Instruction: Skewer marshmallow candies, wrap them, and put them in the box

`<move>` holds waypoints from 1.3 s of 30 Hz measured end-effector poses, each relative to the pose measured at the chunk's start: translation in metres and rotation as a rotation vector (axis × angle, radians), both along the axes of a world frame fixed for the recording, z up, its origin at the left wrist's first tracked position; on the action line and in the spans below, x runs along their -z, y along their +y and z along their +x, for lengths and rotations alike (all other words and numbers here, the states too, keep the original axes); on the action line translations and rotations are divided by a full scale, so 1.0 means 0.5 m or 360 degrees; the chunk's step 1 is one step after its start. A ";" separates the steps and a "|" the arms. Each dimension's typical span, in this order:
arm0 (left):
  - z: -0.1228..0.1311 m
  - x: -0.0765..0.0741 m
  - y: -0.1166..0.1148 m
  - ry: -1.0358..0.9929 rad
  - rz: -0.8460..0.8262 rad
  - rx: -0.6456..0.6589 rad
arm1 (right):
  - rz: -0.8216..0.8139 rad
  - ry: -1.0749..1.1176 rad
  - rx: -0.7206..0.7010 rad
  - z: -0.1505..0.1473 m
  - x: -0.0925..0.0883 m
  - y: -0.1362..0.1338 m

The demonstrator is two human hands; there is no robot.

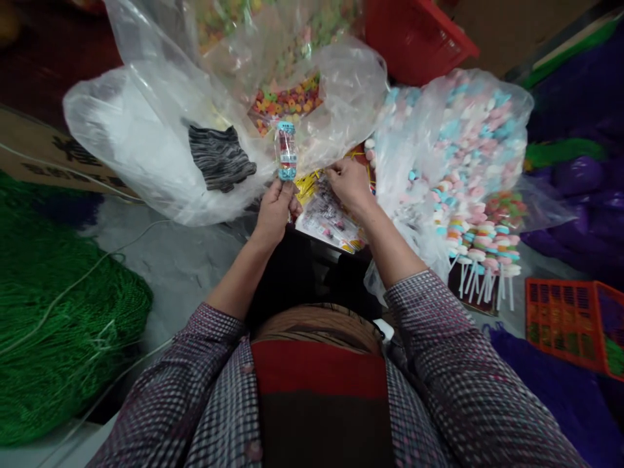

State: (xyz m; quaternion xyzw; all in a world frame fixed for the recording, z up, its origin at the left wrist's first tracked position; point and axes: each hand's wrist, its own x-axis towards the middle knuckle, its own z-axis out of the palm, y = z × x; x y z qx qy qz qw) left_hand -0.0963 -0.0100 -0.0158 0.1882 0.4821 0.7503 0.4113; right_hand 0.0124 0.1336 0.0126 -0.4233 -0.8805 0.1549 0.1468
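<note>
My left hand (277,211) is closed on the lower end of a small clear packet (286,151) with printed blue ends, held upright. Dark reddish contents show through its middle. To its right, my right hand (350,185) has its fingers pinched together over a heap of thin yellow strips (307,185); whatever is between the fingertips is too small to make out. Below both hands lies a pile of printed clear wrappers (326,218) on a dark-edged surface.
Ahead is a large clear bag of colourful ring-shaped pieces (287,97). A bundle of dark grey strips (219,156) lies on a white plastic bag (117,123) at the left. Marshmallow sticks (482,240) and bagged marshmallows (468,123) are at the right, near a red basket (414,39).
</note>
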 end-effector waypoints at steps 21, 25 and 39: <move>0.000 -0.008 -0.004 0.0026 -0.0089 0.0043 | -0.0425 0.0821 0.0034 0.035 0.021 -0.005; 0.005 -0.030 -0.008 0.0045 -0.0172 0.0021 | -0.1035 0.1293 0.0279 0.056 0.013 -0.027; 0.121 -0.093 0.000 -0.0289 -0.0102 0.0290 | -0.1428 0.1807 0.0166 0.131 -0.039 -0.161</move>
